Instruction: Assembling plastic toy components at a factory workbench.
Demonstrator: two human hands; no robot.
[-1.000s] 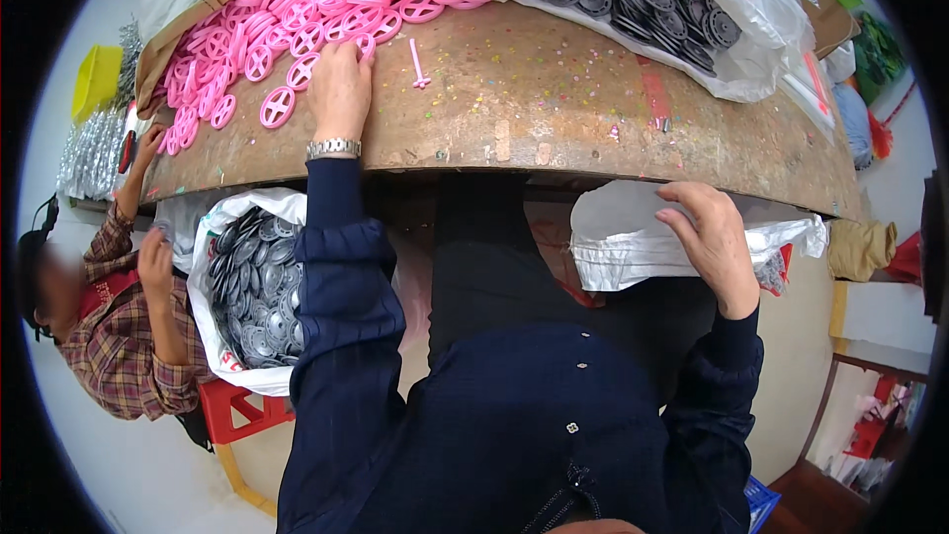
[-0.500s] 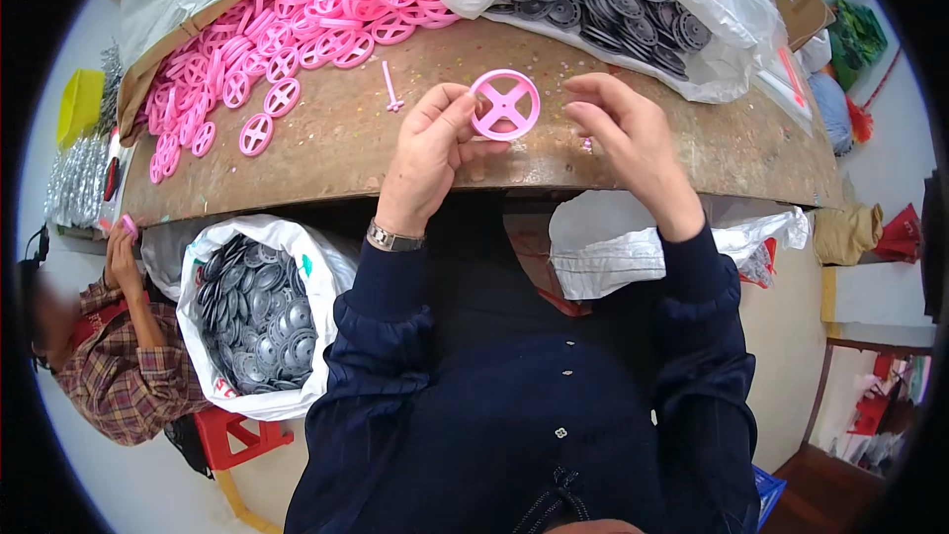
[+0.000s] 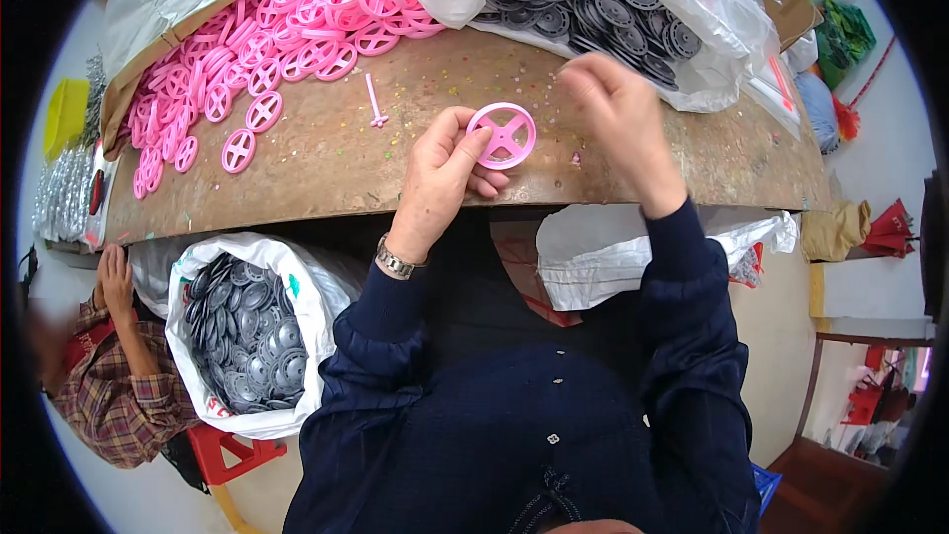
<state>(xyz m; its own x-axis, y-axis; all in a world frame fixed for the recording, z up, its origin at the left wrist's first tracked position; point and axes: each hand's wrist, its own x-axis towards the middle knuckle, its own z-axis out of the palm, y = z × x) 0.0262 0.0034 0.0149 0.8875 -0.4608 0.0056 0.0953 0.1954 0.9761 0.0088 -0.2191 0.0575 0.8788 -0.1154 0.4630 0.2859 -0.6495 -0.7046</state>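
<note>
My left hand [image 3: 445, 163] is closed on the rim of a pink plastic wheel with a cross of spokes [image 3: 503, 135], held up just above the table's near edge. My right hand [image 3: 621, 124] is raised over the table, to the right of the wheel and nearest the sack of dark discs. Its fingers look loosely bent and apart, a little blurred, and nothing shows in them. A thin pink plastic stick with a small knobbed end [image 3: 374, 99] lies on the table beyond my left hand.
A heap of pink wheels [image 3: 297, 25] covers the table's [image 3: 326, 158] far left. Dark grey plastic discs [image 3: 613, 10] spill from a white sack [image 3: 736, 44] at the far right. Another white sack [image 3: 321, 336] of grey discs stands at lower left, near a person in a plaid shirt [image 3: 124, 396].
My right hand has moved up and away from the pink wheel, toward the sack of discs. My left hand still holds the wheel, slightly lower. The view has shifted slightly.
</note>
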